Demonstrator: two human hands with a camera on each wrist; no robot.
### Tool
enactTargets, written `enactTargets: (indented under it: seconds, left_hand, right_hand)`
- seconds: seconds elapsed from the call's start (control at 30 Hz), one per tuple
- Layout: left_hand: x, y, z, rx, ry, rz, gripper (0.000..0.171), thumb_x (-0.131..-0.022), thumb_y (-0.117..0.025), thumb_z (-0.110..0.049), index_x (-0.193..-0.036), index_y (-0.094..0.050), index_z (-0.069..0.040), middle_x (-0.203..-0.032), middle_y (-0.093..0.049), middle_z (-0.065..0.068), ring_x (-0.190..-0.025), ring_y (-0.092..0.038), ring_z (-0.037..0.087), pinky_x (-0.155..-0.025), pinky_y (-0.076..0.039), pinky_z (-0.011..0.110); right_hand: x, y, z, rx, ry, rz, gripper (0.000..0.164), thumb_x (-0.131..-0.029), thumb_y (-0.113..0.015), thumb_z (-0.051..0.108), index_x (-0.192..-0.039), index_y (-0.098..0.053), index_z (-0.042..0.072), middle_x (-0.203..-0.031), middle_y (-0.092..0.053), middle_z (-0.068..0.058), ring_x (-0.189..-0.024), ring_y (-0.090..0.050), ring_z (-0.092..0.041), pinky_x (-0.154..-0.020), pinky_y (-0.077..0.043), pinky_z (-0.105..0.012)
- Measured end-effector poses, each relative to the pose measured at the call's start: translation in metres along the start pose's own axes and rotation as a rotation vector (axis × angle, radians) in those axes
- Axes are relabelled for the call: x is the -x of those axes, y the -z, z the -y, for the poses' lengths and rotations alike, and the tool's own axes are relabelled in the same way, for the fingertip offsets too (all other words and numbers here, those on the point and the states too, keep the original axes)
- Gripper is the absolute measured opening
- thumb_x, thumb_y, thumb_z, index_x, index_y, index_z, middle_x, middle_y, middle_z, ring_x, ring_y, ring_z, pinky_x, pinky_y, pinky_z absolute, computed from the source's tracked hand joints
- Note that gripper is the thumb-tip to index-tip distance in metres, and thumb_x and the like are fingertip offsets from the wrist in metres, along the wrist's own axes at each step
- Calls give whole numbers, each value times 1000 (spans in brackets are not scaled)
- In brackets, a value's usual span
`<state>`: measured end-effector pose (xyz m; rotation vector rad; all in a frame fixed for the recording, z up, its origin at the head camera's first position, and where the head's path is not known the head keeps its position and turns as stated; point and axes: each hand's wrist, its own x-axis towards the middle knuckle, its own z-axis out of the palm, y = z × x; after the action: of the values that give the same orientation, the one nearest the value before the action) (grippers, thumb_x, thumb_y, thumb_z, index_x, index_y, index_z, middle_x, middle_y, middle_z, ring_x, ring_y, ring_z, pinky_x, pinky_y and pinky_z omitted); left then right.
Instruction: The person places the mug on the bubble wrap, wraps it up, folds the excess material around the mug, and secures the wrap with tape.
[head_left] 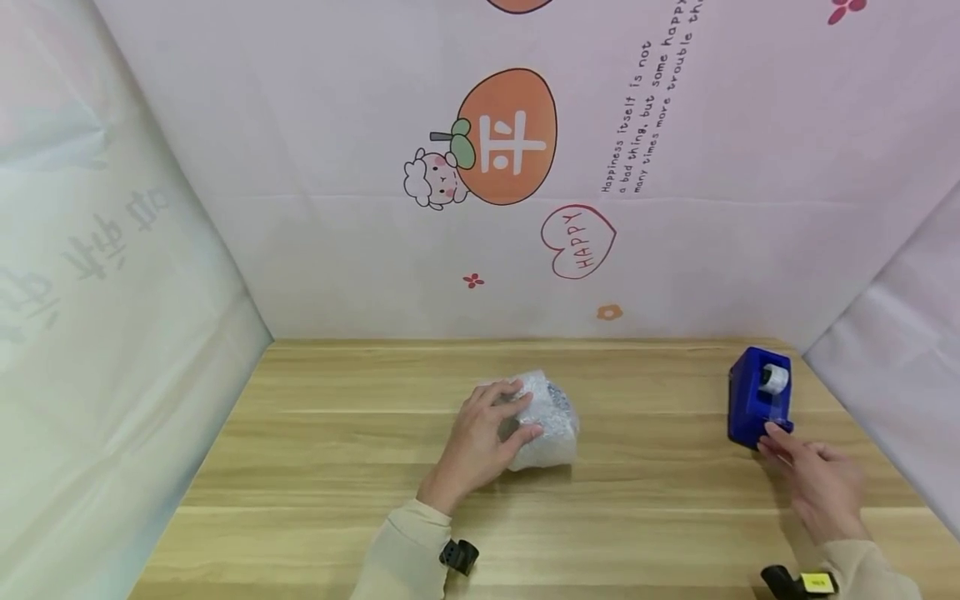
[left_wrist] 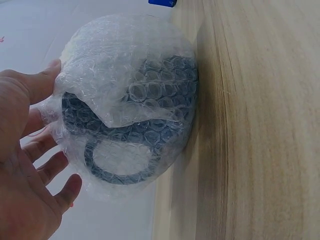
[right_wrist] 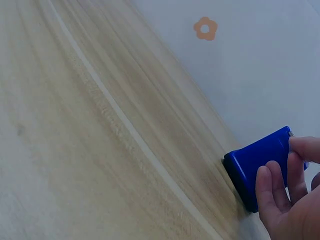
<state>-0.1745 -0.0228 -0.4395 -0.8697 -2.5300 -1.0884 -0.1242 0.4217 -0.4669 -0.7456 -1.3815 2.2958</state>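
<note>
A mug in bubble wrap point(head_left: 551, 429) lies on the wooden table, left of the tape dispenser. Through the clear wrap, the left wrist view shows the dark mug point(left_wrist: 172, 80) and its looped handle point(left_wrist: 120, 178). My left hand point(head_left: 480, 437) holds the bundle from its left side, with thumb and fingertips on the wrap. At the table's right stands a blue tape dispenser point(head_left: 746, 400) bearing a roll of clear tape point(head_left: 774, 379). My right hand point(head_left: 821, 483) pinches the tape's end at the dispenser's front edge. In the right wrist view, the other fingers point(right_wrist: 265, 187) lie beside the dispenser's blue body.
The wooden table point(head_left: 322, 467) ends at a printed back cloth point(head_left: 360, 250). White cloth walls stand on the left point(head_left: 112, 292) and right point(head_left: 900, 333), the right one close to the dispenser. Both sleeved wrists carry small black cameras.
</note>
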Motion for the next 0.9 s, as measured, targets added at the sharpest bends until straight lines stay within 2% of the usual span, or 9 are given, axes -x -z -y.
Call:
enactTargets:
  seconds: [0.23,0.37,0.53,0.67,0.77,0.87,0.9]
  left_hand:
    - [0,0,0,0,12,9,50,-96,-69,-40,-134,-66,-8,-146,-55,7,-134,-47,25,-109,-40,51]
    - [-1,1,0,-5,8,10,50,-96,-69,-40,-134,-66,-8,-146,-55,7,-134,-47,25,-109,-40,50]
    - [-1,2,0,-15,12,19,50,-96,-69,-41,-135,-65,-8,-147,-55,6,-135,-47,25,-110,-40,50]
    - [-1,3,0,-34,16,29,51,-97,-67,-43,-135,-65,-9,-147,-55,5,-134,-47,25,-110,-40,50]
    - [-1,3,-2,-60,16,36,50,-97,-67,-44,-134,-66,-10,-147,-55,4,-133,-49,24,-109,-40,50]
    - [-2,4,-5,-100,16,38,50,-97,-66,-46,-133,-67,-12,-144,-57,4,-129,-51,24,-107,-42,49]
    - [-2,3,-6,-123,15,33,50,-97,-65,-48,-132,-68,-12,-143,-58,4,-126,-52,24,-105,-43,48]
  right_hand:
    - [-1,-3,-4,125,49,-83,47,-81,-81,-7,-58,-41,5,-65,-69,-9,-63,-73,-16,-66,-60,-29]
    - [-2,-6,-3,131,52,-107,46,-81,-79,-9,-62,-41,6,-62,-67,-10,-62,-73,-16,-67,-60,-28]
    - [-3,-6,1,131,49,-77,45,-82,-74,-15,-63,-40,7,-64,-66,-8,-64,-74,-17,-68,-59,-28]
    - [-4,-2,0,272,68,-36,39,-85,-70,-14,-64,-42,4,-66,-66,-4,-64,-73,-12,-66,-59,-25]
    - [-3,1,-3,362,85,-29,37,-85,-73,-10,-64,-44,3,-65,-66,-1,-61,-72,-10,-62,-59,-24]
    - [6,-4,-6,469,117,-33,39,-85,-80,2,-63,-48,3,-62,-66,1,-58,-70,-9,-57,-58,-22]
    - [12,-10,-7,560,151,-35,40,-85,-82,9,-63,-49,4,-60,-64,4,-56,-67,-5,-54,-55,-19]
